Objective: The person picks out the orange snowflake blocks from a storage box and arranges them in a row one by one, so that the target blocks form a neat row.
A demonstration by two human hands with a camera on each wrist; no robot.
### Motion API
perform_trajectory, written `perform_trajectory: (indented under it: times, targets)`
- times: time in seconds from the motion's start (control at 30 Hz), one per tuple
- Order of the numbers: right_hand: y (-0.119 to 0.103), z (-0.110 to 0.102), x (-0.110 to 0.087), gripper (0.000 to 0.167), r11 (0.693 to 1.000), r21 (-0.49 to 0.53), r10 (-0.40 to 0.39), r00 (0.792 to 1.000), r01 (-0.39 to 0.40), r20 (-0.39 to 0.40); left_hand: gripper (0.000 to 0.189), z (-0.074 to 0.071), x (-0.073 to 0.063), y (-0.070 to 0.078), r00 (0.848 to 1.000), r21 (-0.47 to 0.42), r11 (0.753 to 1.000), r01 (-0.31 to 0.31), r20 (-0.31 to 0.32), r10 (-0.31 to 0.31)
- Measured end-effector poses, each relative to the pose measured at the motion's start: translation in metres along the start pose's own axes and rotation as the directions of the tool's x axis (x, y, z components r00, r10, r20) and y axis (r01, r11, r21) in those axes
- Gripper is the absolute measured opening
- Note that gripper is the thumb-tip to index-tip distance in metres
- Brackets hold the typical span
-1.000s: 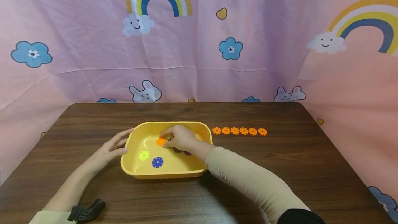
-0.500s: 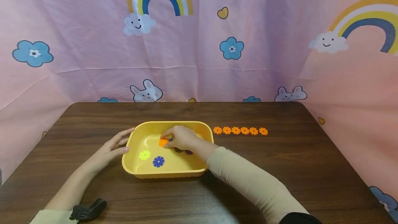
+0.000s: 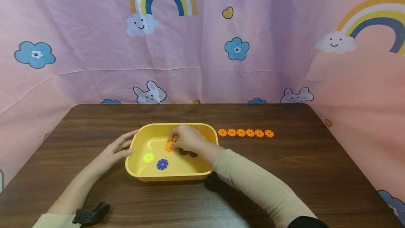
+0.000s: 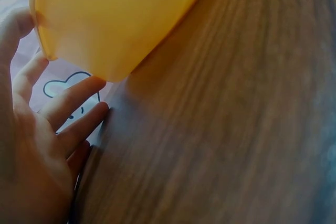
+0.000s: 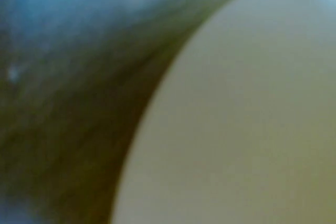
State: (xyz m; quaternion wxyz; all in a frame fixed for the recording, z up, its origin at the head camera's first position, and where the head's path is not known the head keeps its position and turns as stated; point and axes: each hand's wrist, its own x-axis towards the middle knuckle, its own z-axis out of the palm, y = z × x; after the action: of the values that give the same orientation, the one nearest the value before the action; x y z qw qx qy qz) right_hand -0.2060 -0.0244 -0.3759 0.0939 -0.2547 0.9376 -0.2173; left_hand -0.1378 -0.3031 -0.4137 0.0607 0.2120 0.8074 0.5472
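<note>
In the head view a yellow plastic tub [image 3: 171, 178] sits on the table. My right hand [image 3: 186, 138] reaches into it and pinches an orange notched snowflake disc [image 3: 169, 146] between thumb and fingers. Beside that hand lie a brown disc [image 3: 182, 152] and a purple disc [image 3: 193, 154], partly hidden by it. A yellow-green disc [image 3: 148, 157] and a blue disc [image 3: 162, 164] rest on the tub floor. My left hand [image 3: 113, 151] touches the tub's left side with spread, fairly straight fingers; the left wrist view shows its fingertips right at the yellow wall [image 4: 115, 19].
Several orange discs [image 3: 241, 133] form a straight row on the table, right of the tub. A patterned pink curtain [image 3: 202, 52] hangs behind the table [image 3: 300, 164]. Blurred pale sleeve [image 5: 226, 129] fills much of the right wrist view.
My right hand has shifted slightly right inside the tub with the orange disc, which now shows more of its notched face. The left hand has stayed at the tub's side.
</note>
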Motion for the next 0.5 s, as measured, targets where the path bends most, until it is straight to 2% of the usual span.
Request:
perform_trajectory:
  times: [0.07,0.27,0.37,0.5]
  targets:
    - [0.0,-0.002,-0.001,0.016,1.0,0.013,0.0,1.0,0.0,-0.007,0.057,0.0,0.001,0.001,1.0,0.004,1.0,0.006,-0.002,-0.006]
    - [0.0,-0.008,-0.007,0.017,0.987,0.156,0.031,0.999,-0.033,0.017,0.057,0.0,0.001,0.0,1.0,0.003,1.0,0.016,-0.001,-0.016]
    - [0.0,-0.011,-0.009,0.018,0.969,0.242,0.036,0.999,-0.04,0.024,0.057,0.001,0.001,0.001,1.0,0.001,1.0,0.013,-0.004,-0.013]
    - [0.0,-0.017,-0.014,0.015,0.927,0.374,0.015,1.0,-0.02,0.017,0.057,0.001,0.0,0.001,1.0,-0.005,1.0,0.008,-0.007,-0.008]
